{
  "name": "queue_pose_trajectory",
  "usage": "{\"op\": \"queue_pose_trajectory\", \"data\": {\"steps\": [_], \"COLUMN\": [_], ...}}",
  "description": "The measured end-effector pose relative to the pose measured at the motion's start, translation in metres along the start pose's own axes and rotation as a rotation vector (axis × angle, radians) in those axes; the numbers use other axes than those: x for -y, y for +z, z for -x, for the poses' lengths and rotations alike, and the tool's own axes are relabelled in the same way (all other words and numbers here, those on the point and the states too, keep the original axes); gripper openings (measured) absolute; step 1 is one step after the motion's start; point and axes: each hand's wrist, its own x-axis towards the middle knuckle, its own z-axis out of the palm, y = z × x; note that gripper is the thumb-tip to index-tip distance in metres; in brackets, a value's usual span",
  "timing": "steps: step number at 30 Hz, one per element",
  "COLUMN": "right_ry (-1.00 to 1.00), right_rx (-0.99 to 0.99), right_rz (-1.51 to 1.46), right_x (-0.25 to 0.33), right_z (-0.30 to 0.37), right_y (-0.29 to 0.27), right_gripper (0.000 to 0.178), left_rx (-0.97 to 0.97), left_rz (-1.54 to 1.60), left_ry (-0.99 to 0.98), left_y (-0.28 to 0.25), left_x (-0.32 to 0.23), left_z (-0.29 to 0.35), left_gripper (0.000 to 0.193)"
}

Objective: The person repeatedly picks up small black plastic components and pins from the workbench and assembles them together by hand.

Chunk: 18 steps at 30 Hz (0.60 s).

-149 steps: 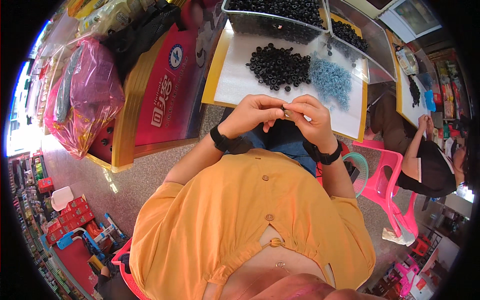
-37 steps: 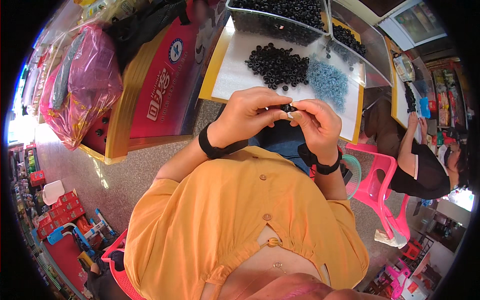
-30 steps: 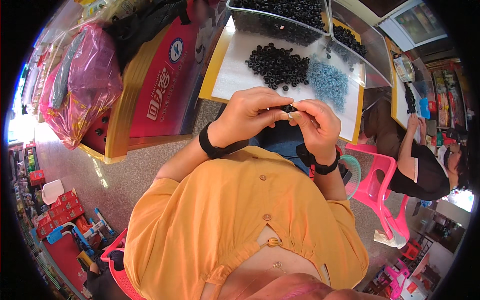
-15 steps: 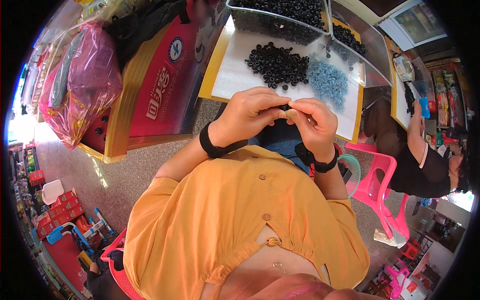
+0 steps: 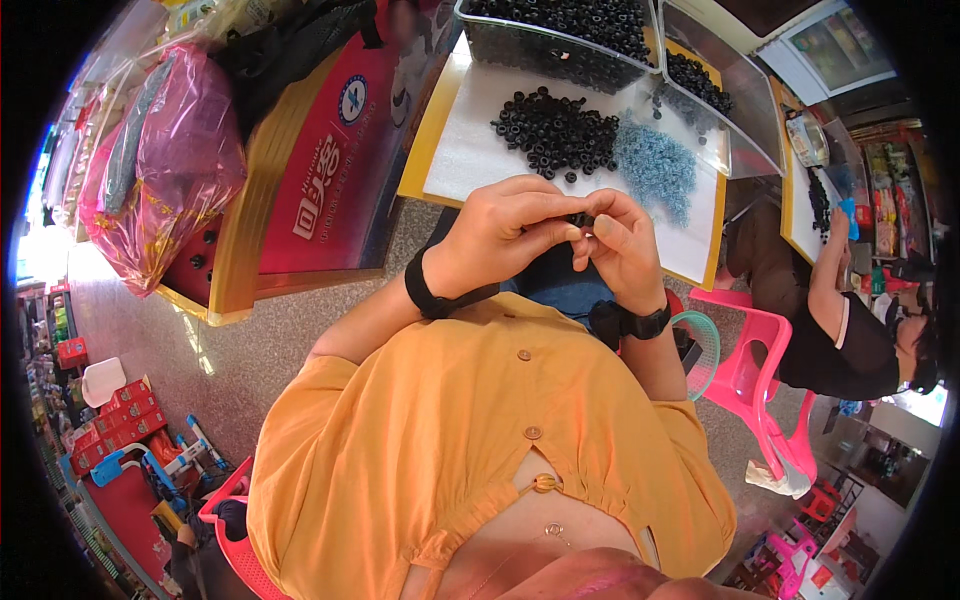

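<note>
Black piece (image 5: pixel 578 219), mostly hidden, sits between my meeting fingertips: left hand (image 5: pixel 500 235) pinching one side, right hand (image 5: pixel 630 255) fingers closed around the other.

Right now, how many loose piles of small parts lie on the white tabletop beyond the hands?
2: black rings on the left, pale blue pieces adjoining them on the right. The clear plastic bin beyond them may hide more.
</note>
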Motion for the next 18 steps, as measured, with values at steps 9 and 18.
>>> {"op": "queue_pose_trajectory", "data": {"steps": [9,18], "right_ry": [-0.119,-0.349], "right_rx": [-0.065,-0.146], "right_rz": [0.069,0.592], "right_x": [-0.002,0.001], "right_z": [0.0,0.006], "right_y": [0.005,0.016], "right_gripper": [0.015,0.017], "left_rx": [-0.009,-0.003], "left_rz": [-0.05,0.029], "left_ry": [-0.027,-0.162], "left_y": [0.001,0.002], "left_x": [0.003,0.002], "left_z": [0.001,0.005], "left_gripper": [0.031,0.025]}}
